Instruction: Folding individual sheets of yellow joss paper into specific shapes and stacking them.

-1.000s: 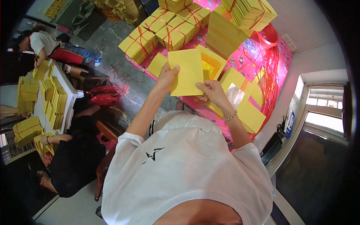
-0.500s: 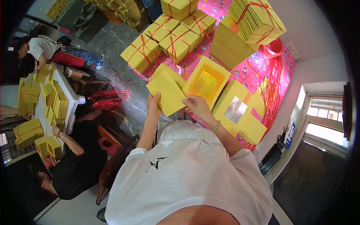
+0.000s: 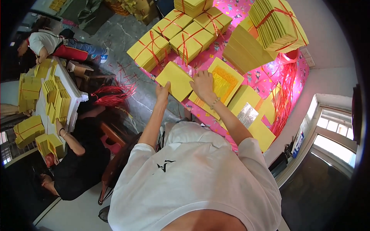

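Observation:
My left hand (image 3: pixel 163 91) is closed on the near left edge of a square of plain yellow paper (image 3: pixel 175 79), its thumb lying on top. At the paper's right edge my right hand (image 3: pixel 203 85) has its fingers bent together, fingertips against that edge. Whether the paper is one folded sheet or several layers I cannot make out. Under and beside my right hand lies yellow paper with a gold-orange foil panel (image 3: pixel 223 82). Further right is more yellow paper with a silver foil square (image 3: pixel 246 114).
Yellow paper bundles tied with red strips (image 3: pixel 192 40) stand at the back of the pink patterned tablecloth (image 3: pixel 216 48). A tall stack (image 3: pixel 277 27) rises at the back right, beside hanging red strips (image 3: pixel 283 104). Two people work at a white table (image 3: pixel 73 104) on the left.
Both hands have moved forward, the plain yellow paper with them. My right hand has turned from pinching the paper's near right corner to reaching along its right edge, fingers pointing away.

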`<state>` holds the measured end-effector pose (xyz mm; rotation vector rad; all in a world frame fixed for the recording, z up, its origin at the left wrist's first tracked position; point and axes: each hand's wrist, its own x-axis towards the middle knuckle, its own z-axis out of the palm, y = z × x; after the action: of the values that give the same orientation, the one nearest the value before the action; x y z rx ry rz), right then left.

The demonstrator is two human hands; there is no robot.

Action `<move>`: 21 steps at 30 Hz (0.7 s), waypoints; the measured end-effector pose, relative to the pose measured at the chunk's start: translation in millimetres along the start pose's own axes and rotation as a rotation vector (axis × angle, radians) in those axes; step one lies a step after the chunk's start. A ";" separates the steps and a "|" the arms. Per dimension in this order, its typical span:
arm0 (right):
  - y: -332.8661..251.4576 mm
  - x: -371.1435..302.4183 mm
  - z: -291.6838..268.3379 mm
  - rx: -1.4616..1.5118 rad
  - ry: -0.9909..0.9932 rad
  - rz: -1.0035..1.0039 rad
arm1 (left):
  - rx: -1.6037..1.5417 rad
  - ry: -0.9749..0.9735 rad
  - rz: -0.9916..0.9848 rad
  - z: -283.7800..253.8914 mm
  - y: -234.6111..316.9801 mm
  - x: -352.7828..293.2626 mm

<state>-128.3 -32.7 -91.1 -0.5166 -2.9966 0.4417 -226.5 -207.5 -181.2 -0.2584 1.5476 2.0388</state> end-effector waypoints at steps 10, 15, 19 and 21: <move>4.6 4.2 8.9 -0.041 -0.045 0.005 | 0.213 0.047 0.068 -8.9 -21.8 17.2; 6.5 -8.6 -7.2 0.147 0.171 -0.028 | 0.330 0.069 0.139 -3.7 -16.2 14.3; 15.4 -38.1 -35.1 0.359 0.260 0.012 | 0.624 0.112 0.178 -4.9 -4.8 12.4; 21.4 -55.4 -41.5 0.422 0.264 0.034 | 0.625 0.172 0.249 1.1 -3.9 5.4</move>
<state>-64.7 -20.9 -58.7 -0.5359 -2.5452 0.9018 -228.6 -204.1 -186.6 0.0050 2.3282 1.6207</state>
